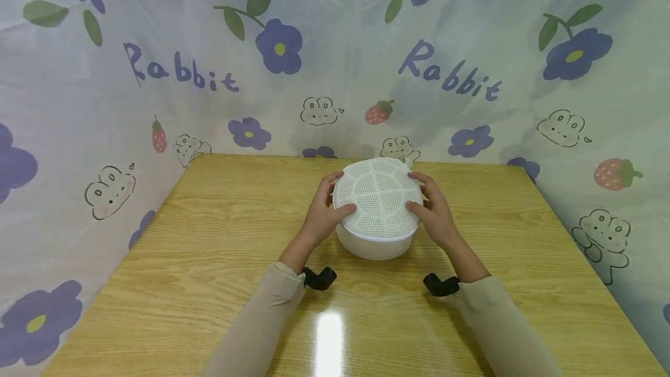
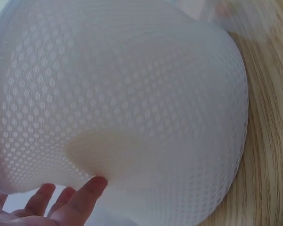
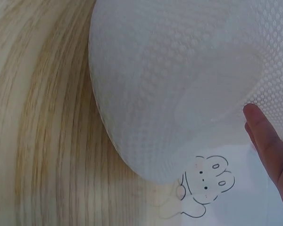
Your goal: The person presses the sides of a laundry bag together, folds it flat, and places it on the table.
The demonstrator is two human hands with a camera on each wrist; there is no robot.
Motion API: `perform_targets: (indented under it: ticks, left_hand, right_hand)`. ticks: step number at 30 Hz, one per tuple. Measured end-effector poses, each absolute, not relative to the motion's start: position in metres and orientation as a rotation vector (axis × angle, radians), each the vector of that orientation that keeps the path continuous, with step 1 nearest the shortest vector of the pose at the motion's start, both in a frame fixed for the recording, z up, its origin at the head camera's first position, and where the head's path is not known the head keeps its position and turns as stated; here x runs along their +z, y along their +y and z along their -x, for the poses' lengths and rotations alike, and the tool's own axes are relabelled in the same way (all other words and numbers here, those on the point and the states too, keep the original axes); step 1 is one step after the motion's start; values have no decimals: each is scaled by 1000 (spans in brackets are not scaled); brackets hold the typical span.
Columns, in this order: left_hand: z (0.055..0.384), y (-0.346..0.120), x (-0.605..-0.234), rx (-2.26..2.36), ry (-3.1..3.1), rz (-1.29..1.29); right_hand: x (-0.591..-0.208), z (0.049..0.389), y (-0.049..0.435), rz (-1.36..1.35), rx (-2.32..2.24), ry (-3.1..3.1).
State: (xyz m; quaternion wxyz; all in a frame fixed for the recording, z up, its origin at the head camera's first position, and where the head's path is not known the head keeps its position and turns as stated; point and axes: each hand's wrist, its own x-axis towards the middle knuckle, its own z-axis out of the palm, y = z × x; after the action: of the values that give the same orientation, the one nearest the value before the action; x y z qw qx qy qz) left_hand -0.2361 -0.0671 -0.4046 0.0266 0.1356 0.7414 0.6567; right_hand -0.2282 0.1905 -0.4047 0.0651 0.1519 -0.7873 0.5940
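Note:
A white round mesh laundry bag [image 1: 377, 199] stands upright on the wooden table, its flat lid with raised seams tilted towards me. My left hand [image 1: 325, 209] holds its left side, thumb on the lid's edge and fingers around the far rim. On the opposite side my right hand [image 1: 435, 213] grips it the same way. In the left wrist view, fingertips [image 2: 98, 183] push a dent into the mesh wall. The right wrist view has a fingertip [image 3: 251, 110] against the mesh. What is inside the bag cannot be made out.
The wood-grain table [image 1: 235, 208] extends on every side of the bag. Behind and beside it hangs a pale cloth [image 1: 345, 51] printed with rabbits, flowers and strawberries. Black wrist mounts [image 1: 320, 278] stick inward from both sleeves. A light reflection lies near the front.

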Motion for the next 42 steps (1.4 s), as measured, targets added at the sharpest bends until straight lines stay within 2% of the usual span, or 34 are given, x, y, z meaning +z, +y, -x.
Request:
perform_targets:
  ticks: [10,42]
  left_hand:
    - [240,-62,-407,2145,2193,-358]
    - [246,-51,-409,2351,1891,-193]
  right_hand:
    - [-403,231,183,-328,1940,-2365]
    - [-408,237,161,-150,2460,-1997]
